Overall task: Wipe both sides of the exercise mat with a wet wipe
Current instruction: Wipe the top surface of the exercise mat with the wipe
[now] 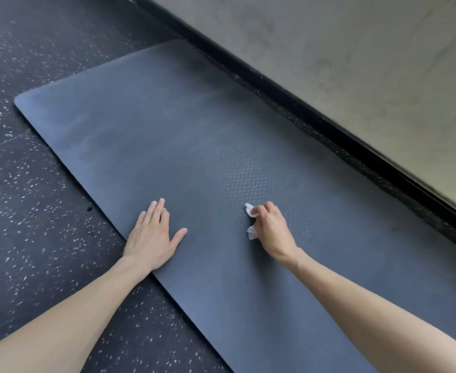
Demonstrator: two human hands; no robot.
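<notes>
One long dark blue-grey rubber exercise mat (194, 146), laid flat on the black speckled rubber floor (33, 211). Its long axis runs from the far upper left to the near lower right, parallel to the black skirting strip (302, 109) under the grey wall (356, 63). The short far end has rounded corners; the near end runs out of view. A narrow band of floor shows between the mat and the skirting.

The surface is matte, with a fine dotted texture plain in the middle. Paler smudged streaks show toward the far end.

My left hand (151, 235) lies palm down on the mat beside its left long edge, fingers straight, thumb spread, holding nothing. My right hand (271, 227) is further in toward mid-width, its fingers curled round one crumpled white wet wipe (251, 211), which is down against the mat. Two white tufts stick out of that grip on its left side.

Count: one mat, one wipe, two hands.
</notes>
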